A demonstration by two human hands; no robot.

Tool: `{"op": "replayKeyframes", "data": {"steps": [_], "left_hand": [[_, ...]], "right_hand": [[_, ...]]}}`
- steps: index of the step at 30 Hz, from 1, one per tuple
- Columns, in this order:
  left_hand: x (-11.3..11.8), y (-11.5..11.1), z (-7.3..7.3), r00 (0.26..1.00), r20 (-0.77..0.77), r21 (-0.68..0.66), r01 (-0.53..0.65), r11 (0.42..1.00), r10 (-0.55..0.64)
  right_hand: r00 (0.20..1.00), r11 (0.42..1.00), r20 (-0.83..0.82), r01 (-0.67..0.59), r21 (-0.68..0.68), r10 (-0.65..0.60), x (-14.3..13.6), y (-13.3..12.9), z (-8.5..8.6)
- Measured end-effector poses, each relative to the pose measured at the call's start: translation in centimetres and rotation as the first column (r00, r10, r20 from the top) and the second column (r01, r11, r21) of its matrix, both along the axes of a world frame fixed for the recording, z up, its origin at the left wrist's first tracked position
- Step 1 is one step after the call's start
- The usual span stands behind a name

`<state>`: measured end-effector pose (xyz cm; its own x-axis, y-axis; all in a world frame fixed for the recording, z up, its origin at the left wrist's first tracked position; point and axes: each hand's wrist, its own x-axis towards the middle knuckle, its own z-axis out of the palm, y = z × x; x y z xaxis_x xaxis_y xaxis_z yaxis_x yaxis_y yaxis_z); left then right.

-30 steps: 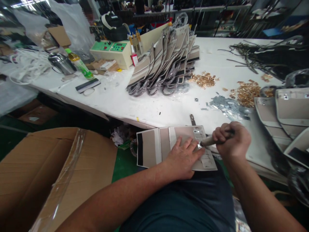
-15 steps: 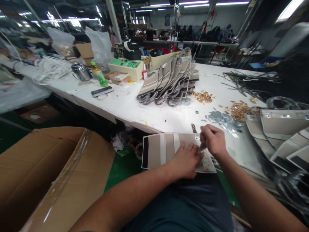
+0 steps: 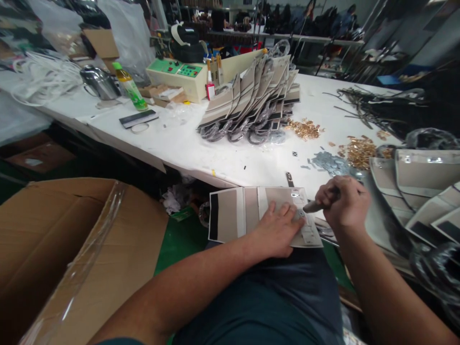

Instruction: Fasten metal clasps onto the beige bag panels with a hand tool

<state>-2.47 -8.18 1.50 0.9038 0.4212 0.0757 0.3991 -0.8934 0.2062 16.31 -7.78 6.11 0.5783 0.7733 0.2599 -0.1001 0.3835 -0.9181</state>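
Note:
A beige bag panel [image 3: 226, 218] with pale strips and a black band at its left end rests across my lap at the table's front edge. My left hand [image 3: 278, 227] lies flat on it, fingers spread, pressing it down. My right hand [image 3: 343, 201] is closed around a short grey tool [image 3: 313, 206], whose kind I cannot make out. The tool's blunt end points left, just above the panel's right part. Near my left fingertips a small metal plate [image 3: 300, 213] sits on the panel, and another metal fitting [image 3: 296, 195] shows by its upper edge.
Grey metal plates [image 3: 328, 164] and gold-coloured fittings [image 3: 361, 152] lie in piles beyond my right hand. A stack of similar panels [image 3: 247, 98] stands further back, with more panels [image 3: 426, 175] at right. A large cardboard box [image 3: 118, 239] is open at left. A small metal piece [image 3: 289, 179] lies near the edge.
My right hand has drawn back to the right, lifting the grey tool off the panel. My left hand stays on the panel. The view has tipped downward a little.

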Motion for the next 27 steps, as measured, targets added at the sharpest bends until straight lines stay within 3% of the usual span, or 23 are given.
{"op": "replayKeyframes", "data": {"steps": [6,12,17,23,27], "left_hand": [[-0.2,0.1,0.2,0.999,0.033,-0.010,0.000,1.000,0.001],[0.2,0.8,0.4,0.999,-0.009,0.000,0.040,0.999,-0.040],[0.6,1.1,0.5,0.996,-0.062,-0.003,0.059,0.998,-0.059],[0.6,1.2,0.3,0.997,-0.057,0.000,0.053,0.999,-0.053],[0.6,1.2,0.2,0.998,-0.044,0.009,0.054,0.999,-0.053]], "right_hand": [[0.979,0.997,-0.196,0.034,-0.076,-0.048,1.7,0.1,-1.2],[0.998,0.999,-0.059,-0.022,-0.043,0.019,0.7,-0.3,-1.4],[0.997,0.995,0.062,-0.044,-0.093,0.050,0.2,-0.3,-1.5],[0.946,0.996,-0.323,0.003,-0.088,-0.032,3.3,0.7,-2.5],[0.889,0.990,-0.446,0.051,-0.135,-0.106,4.4,1.0,-3.5]]}}
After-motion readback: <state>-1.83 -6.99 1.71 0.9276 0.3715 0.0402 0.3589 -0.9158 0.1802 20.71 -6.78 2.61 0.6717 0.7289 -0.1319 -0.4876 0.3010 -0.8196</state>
